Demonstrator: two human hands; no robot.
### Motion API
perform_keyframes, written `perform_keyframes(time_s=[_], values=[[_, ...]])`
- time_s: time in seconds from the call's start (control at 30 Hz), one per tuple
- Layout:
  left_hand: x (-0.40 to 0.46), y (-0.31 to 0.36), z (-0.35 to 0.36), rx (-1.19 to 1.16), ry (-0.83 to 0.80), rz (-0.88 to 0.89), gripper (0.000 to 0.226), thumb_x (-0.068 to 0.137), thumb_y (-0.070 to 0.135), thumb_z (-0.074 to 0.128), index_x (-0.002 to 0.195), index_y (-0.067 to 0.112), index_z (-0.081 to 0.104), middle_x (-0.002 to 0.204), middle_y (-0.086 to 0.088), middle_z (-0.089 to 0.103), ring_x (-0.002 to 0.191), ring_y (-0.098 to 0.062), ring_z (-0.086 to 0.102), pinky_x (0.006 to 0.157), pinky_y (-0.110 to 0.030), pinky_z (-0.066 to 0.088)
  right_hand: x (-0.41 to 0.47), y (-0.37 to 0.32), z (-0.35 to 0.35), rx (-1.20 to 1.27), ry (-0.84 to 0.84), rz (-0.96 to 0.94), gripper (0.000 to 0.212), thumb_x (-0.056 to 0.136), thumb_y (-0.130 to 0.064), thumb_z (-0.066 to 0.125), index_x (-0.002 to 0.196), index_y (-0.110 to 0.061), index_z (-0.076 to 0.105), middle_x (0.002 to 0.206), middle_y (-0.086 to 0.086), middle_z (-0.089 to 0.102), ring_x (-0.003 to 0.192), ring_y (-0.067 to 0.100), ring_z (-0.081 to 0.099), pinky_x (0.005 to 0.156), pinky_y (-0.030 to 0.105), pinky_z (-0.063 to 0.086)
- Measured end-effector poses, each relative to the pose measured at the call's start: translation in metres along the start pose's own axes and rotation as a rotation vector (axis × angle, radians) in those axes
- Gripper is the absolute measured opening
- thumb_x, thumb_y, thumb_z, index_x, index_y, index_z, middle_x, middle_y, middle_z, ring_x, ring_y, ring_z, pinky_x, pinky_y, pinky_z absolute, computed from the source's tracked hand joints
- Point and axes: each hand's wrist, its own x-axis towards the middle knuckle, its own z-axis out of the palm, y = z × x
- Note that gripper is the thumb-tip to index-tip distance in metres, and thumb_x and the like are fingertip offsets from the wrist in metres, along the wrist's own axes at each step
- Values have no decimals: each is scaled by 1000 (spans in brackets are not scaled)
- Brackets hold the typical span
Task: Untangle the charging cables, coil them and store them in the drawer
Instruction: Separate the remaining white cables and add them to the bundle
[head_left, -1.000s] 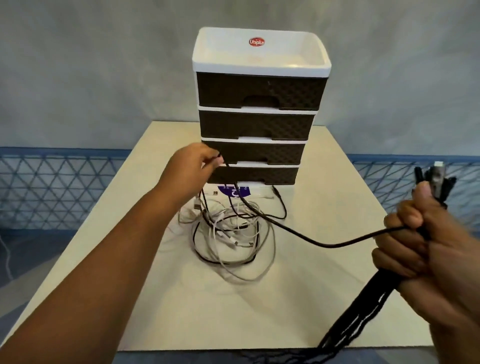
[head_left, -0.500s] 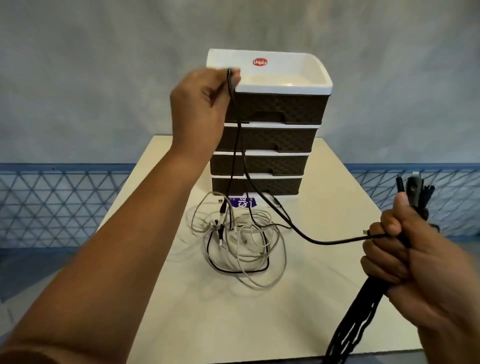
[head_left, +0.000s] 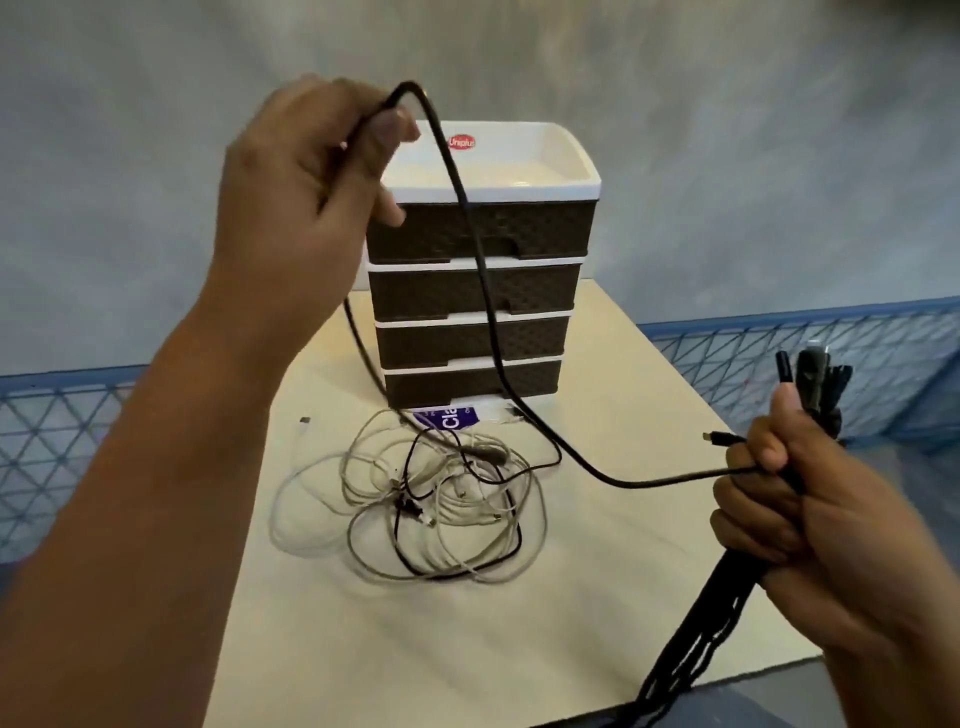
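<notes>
Two hands busy: left hand (head_left: 306, 187) raised, pinching black cable (head_left: 483, 291); right hand (head_left: 810, 525) fisted around bundle of black cables (head_left: 696, 639). Tangled white and black cables (head_left: 415, 493) on table (head_left: 363, 649), before closed drawer unit (head_left: 478, 291).

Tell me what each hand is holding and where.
Left hand pinches the thin black charging cable mid-length; right hand grips the folded black cable bundle near its plug ends.

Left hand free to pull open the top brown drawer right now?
Probably not: the left hand grips a raised black cable that hangs across the closed top brown drawer.
</notes>
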Motion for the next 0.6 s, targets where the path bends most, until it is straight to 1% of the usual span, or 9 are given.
perform_keyframes(time_s=[0.07,0.13,0.17,0.23,0.3,0.4,0.47,0.53,0.6], values=[[-20,3,-6,-116,16,-86,16,102,37,47,105,30,61,88,-9,61,63,-18,57,64,-39,49,-5,-1,-6,5,33,-14,46,92,-50,49,60,-19,39,48,-7,19,35,6,13,39,23,8],[-40,9,-14,-169,19,-160,20,101,40,47,105,29,63,74,10,53,59,-13,46,58,-31,39,-11,-2,-12,7,43,-23,46,91,-50,49,59,-19,39,48,-7,19,35,6,13,39,23,8],[-50,15,-15,-208,6,-196,22,100,42,47,104,28,63,67,12,50,53,-13,41,53,-28,34,-16,-3,-16,2,48,-25,46,91,-50,48,59,-19,39,48,-7,19,35,6,14,40,24,8],[-74,32,-12,-336,-26,-273,24,98,47,49,101,30,65,56,6,42,45,-20,31,44,-26,26,-26,-6,-23,-14,53,-26,46,92,-49,48,58,-19,39,48,-6,20,35,7,14,41,25,8],[-99,53,1,-468,-73,-374,24,95,46,52,99,28,68,53,3,37,45,-23,27,44,-23,23,-35,-8,-30,-18,47,-33,46,92,-49,48,58,-18,39,48,-6,21,35,7,14,41,24,8],[-134,83,31,-543,-162,-569,24,92,41,58,99,22,71,50,12,42,45,-9,29,44,-15,25,-48,-16,-41,-21,9,-40,47,93,-48,46,58,-18,39,48,-6,21,35,6,15,41,23,9],[-150,96,49,-587,-190,-740,25,89,39,61,99,19,72,49,13,37,44,-8,24,42,-15,22,-55,-21,-49,-29,-40,-34,47,95,-48,44,59,-19,38,47,-6,20,34,6,15,41,22,9],[-164,107,63,-646,-205,-900,23,92,31,58,99,15,73,50,11,31,46,-10,20,42,-16,17,-64,-26,-59,-47,-74,-20,47,95,-48,44,59,-18,39,48,-5,19,34,6,16,41,23,8],[-180,118,73,-688,-235,-988,21,97,24,54,99,13,73,51,10,29,47,-10,20,43,-18,14,-75,-30,-73,-62,-96,-1,46,93,-48,46,59,-18,40,48,-5,20,34,6,16,42,23,8]])
